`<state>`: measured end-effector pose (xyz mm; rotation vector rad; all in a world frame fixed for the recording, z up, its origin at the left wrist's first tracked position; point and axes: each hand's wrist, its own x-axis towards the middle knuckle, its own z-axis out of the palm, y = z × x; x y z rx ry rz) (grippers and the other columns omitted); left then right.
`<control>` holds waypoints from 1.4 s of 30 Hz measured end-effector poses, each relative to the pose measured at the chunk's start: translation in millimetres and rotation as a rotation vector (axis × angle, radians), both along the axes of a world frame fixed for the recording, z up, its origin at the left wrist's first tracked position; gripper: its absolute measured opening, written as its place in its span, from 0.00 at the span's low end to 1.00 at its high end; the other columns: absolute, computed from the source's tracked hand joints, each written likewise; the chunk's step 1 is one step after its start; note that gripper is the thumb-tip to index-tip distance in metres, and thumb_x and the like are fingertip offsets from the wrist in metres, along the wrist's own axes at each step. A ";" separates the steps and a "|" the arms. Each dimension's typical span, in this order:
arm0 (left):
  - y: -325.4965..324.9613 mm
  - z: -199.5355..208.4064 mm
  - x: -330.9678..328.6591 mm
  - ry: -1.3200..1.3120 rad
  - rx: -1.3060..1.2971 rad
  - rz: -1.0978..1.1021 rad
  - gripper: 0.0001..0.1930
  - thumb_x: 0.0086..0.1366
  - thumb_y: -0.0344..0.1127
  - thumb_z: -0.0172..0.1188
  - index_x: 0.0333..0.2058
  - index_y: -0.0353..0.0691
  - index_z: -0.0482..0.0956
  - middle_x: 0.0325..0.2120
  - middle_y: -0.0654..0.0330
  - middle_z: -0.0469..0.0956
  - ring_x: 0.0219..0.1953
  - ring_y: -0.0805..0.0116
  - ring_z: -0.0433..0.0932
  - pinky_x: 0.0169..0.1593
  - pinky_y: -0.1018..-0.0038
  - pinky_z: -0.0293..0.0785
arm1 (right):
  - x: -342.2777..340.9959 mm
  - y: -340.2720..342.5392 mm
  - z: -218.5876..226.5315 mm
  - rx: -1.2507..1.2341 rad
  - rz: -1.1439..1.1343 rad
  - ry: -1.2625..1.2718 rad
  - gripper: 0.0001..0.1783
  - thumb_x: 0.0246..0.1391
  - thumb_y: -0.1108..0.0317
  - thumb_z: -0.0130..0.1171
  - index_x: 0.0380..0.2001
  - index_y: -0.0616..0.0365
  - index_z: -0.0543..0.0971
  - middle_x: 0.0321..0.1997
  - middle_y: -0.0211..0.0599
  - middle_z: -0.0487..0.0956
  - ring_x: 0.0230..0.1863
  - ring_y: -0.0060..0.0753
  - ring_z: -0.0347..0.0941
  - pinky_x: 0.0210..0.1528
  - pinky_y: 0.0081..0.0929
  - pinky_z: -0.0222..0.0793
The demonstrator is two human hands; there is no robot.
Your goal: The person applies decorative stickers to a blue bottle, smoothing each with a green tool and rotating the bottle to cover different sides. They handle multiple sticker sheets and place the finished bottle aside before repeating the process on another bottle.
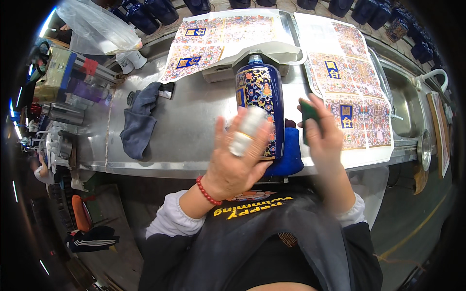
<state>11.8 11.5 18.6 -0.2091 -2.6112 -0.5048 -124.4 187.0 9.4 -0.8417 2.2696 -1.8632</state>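
Note:
A dark blue ceramic bottle (264,92) with a colourful flowered decal lies on its side on a blue pad (291,153) on the steel bench, neck pointing away from me. My left hand (238,160), two fingers wrapped in white tape and a red bead bracelet on the wrist, rests flat on the bottle's near end with fingers spread. My right hand (323,138) is closed around a small green scraper-like tool (308,114) just right of the bottle.
Sheets of printed decals (349,82) lie to the right and at the back (218,36). A dark grey cloth (141,121) lies on the left. A sink (405,104) sits at far right. Dark blue bottles (150,14) line the back edge.

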 end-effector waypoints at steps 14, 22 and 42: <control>-3.7 -20.7 -1.9 -0.015 0.009 0.083 0.51 0.57 0.56 0.70 0.70 0.31 0.58 0.66 0.40 0.65 0.69 0.32 0.58 0.72 0.40 0.39 | -6.4 -24.6 -2.9 -0.148 0.054 -0.306 0.14 0.63 0.70 0.59 0.50 0.63 0.76 0.40 0.38 0.82 0.41 0.23 0.77 0.44 0.23 0.74; -6.9 -26.8 -3.2 0.018 0.039 0.073 0.53 0.56 0.55 0.72 0.70 0.32 0.56 0.65 0.43 0.67 0.69 0.31 0.59 0.72 0.39 0.39 | -37.7 -50.3 35.1 0.035 0.192 0.085 0.12 0.63 0.70 0.59 0.49 0.60 0.78 0.41 0.34 0.81 0.42 0.22 0.75 0.47 0.23 0.73; 4.4 -44.0 21.2 0.090 -0.012 0.046 0.42 0.66 0.56 0.61 0.69 0.32 0.61 0.66 0.38 0.65 0.71 0.34 0.57 0.73 0.40 0.35 | 2.0 3.8 -2.1 -0.305 0.162 -0.538 0.17 0.67 0.73 0.57 0.56 0.64 0.73 0.48 0.34 0.80 0.47 0.18 0.75 0.51 0.18 0.73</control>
